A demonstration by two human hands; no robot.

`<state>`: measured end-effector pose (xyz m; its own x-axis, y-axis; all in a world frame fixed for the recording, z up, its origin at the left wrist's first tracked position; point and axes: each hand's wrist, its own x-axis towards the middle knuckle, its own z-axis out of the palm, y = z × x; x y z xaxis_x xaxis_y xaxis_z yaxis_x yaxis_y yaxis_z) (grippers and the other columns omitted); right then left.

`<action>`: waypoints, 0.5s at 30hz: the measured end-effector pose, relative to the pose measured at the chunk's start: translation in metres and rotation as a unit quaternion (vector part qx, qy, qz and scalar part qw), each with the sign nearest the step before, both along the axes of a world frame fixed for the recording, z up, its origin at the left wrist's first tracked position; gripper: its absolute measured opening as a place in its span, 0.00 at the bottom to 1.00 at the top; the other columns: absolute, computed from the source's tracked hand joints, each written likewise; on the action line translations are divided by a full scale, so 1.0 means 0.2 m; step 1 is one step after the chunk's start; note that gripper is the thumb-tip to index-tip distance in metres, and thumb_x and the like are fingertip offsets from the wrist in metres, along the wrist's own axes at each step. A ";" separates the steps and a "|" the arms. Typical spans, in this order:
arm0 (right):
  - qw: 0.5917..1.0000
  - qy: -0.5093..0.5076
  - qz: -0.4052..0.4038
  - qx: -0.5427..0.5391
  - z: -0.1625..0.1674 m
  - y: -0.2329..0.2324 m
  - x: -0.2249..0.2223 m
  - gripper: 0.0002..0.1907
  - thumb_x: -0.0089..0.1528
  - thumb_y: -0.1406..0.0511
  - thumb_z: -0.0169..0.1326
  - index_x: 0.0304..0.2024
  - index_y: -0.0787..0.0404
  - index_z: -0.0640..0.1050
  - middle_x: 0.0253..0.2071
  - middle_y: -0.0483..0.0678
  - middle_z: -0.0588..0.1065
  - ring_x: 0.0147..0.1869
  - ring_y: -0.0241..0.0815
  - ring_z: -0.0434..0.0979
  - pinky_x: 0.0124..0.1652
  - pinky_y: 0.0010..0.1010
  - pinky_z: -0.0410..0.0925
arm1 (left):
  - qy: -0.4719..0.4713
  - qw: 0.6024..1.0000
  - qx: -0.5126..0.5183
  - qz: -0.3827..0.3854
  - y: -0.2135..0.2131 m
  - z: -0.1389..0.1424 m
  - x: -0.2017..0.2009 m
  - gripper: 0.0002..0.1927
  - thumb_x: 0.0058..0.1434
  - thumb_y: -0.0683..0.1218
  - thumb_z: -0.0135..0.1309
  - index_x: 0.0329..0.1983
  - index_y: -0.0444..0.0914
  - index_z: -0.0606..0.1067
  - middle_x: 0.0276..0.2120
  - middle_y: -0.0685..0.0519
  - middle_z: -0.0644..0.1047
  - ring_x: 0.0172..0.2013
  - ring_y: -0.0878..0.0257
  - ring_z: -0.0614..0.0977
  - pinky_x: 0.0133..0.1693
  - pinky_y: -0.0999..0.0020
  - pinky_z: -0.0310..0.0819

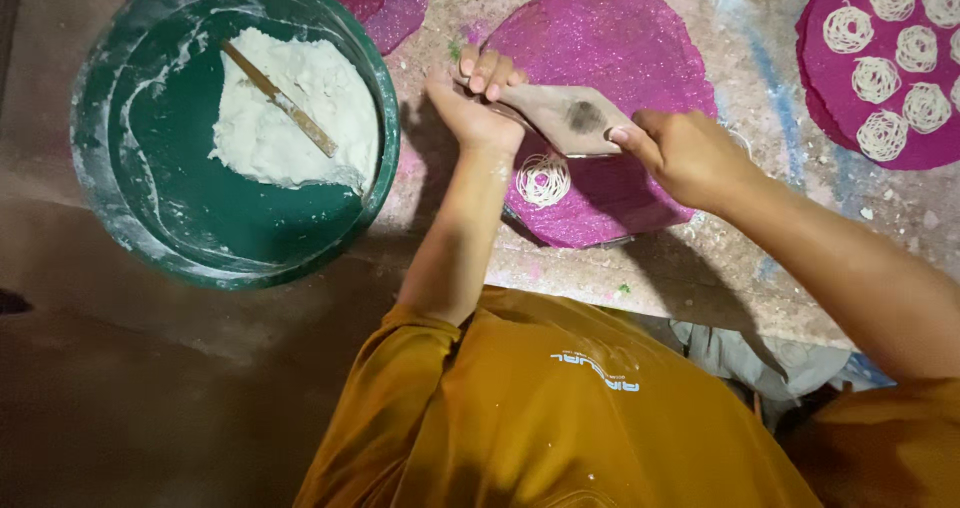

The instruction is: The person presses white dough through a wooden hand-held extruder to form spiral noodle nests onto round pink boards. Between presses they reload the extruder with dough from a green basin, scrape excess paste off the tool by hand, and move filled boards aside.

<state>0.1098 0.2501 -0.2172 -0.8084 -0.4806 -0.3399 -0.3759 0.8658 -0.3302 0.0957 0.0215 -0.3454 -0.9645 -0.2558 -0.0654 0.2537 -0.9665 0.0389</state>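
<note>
Over the middle pink mat (pixel 640 38), both hands grip 1 wooden press (pixel 565 118), a flat diamond-shaped tool w/ a dark spot at its centre. Left hand (pixel 478 103) is closed round the press's left end, fingers curled over the top. Right hand (pixel 685 153) is closed on the right end, thumb along the edge. Press is held above the mat, not touching it as far as can be told.

Right under the press, on that mat: 1 coil of thin white dough strings (pixel 543 180), round, lying flat near the mat's lower left edge.

Left of the middle mat: 1 green basin (pixel 120 88), rim smeared white, w/ 1 lump of white dough (pixel 300 118) inside and 1 wooden stick (pixel 280 100) lying diagonally across the dough.

Right of the middle mat, well apart: 1 more pink mat (pixel 830 98) w/ 7 string coils (pixel 877 80) visible; it runs out of view, so there may be more. Up-left of the middle mat, partly behind the basin: stacked pink mats (pixel 395 3), approx. 2, exact count can't tell.

All mats sit on a rough, flour-dusted work surface (pixel 700 268). Person wears a mustard-yellow shirt (pixel 560 408).
</note>
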 end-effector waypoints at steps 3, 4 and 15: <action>0.998 -0.035 -0.007 -0.054 -0.03 0.03 -0.01 0.29 0.71 0.47 0.42 0.40 0.66 0.79 0.23 0.61 0.75 0.28 0.58 0.77 0.35 0.50 0.68 | -0.018 0.993 -0.065 -0.094 -0.05 -0.06 0.04 0.25 0.69 0.63 0.31 0.32 0.41 0.70 0.28 0.56 0.69 0.31 0.64 0.69 0.43 0.64 0.68; 0.997 -0.035 -0.005 -0.069 -0.05 0.05 -0.01 0.28 0.71 0.48 0.42 0.41 0.66 0.79 0.23 0.61 0.75 0.28 0.58 0.78 0.34 0.49 0.68 | -0.073 0.976 -0.145 -0.144 -0.06 -0.09 0.07 0.27 0.70 0.62 0.30 0.38 0.39 0.73 0.34 0.54 0.73 0.35 0.62 0.73 0.45 0.64 0.71; 0.988 -0.001 -0.018 -0.152 -0.22 0.13 -0.05 0.25 0.72 0.51 0.44 0.37 0.66 0.77 0.21 0.55 0.74 0.26 0.51 0.77 0.30 0.45 0.67 | -0.136 0.784 -0.516 -0.315 -0.01 -0.32 0.27 0.45 0.69 0.74 0.16 0.81 0.45 0.44 0.57 0.48 0.75 0.18 0.73 0.58 0.18 0.77 0.47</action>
<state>0.0997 0.2763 -0.2606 -0.8270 -0.5309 -0.1851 -0.3454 0.7396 -0.5777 0.1505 0.0204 -0.4095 -0.9067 0.2143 -0.3632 -0.4160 -0.3139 0.8535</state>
